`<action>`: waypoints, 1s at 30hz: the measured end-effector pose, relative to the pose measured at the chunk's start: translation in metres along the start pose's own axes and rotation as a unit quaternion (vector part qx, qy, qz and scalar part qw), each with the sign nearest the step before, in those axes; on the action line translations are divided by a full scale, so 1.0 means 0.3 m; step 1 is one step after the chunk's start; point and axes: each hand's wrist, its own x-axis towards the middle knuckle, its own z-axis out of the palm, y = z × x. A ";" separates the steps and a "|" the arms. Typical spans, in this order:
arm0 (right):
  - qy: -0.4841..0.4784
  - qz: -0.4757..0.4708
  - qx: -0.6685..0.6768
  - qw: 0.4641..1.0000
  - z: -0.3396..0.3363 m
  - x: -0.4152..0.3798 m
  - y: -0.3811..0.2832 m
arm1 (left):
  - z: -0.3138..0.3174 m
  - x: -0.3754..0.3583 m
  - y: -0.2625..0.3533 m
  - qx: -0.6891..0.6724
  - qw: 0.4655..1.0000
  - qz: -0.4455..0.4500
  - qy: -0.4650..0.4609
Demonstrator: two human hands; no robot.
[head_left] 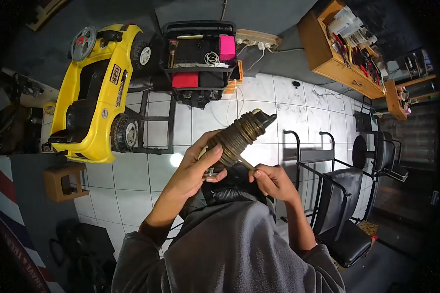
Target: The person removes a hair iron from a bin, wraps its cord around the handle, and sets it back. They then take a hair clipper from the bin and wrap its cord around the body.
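Note:
My left hand (197, 165) is wrapped round a thick bundle of olive-brown cord (235, 140), wound in many tight turns about a core. A black, pointed end (266, 117) of the core sticks out at the upper right. The bundle is tilted, in front of my lap. My right hand (274, 181) is closed, thumb against fingers, on a short length of the cord that runs down from the windings. Something small and shiny shows beneath my left fingers, mostly hidden.
A yellow ride-on toy car (96, 105) stands at the left on a dark frame. Ahead is a black cart (200, 51) with a pink box (227, 48). A wooden drawer cabinet (349, 73) holds tools at the right. Black chairs (338, 198) stand nearer, beside a brown stool (66, 181) opposite.

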 end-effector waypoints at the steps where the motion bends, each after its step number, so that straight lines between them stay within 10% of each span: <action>1: -0.011 -0.020 0.006 1.000 0.009 -0.002 0.006 | 0.003 -0.007 -0.002 -0.047 0.998 -0.030 -0.022; 9: 0.021 -0.065 -0.081 0.994 0.007 0.049 0.098 | -0.025 -0.015 0.024 -0.107 0.974 -0.183 -0.084; 11: 0.106 -0.232 -0.231 0.939 -0.004 0.069 0.165 | -0.025 -0.023 0.028 0.017 0.974 -0.169 -0.151; 15: -0.007 -0.034 -0.119 0.992 -0.074 0.122 0.060 | -0.050 -0.007 -0.010 0.108 0.950 -0.199 -0.213; 25: -0.084 -0.152 -0.219 0.960 -0.120 0.132 -0.152 | -0.028 0.014 -0.056 0.294 0.902 -0.225 -0.223; 27: -0.036 -0.149 -0.245 0.957 -0.102 0.102 -0.191 | -0.018 0.015 -0.091 0.368 0.913 0.027 -0.173; 30: -0.007 -0.115 -0.272 0.955 -0.099 0.061 -0.237 | 0.012 0.001 -0.067 0.451 0.888 0.023 -0.083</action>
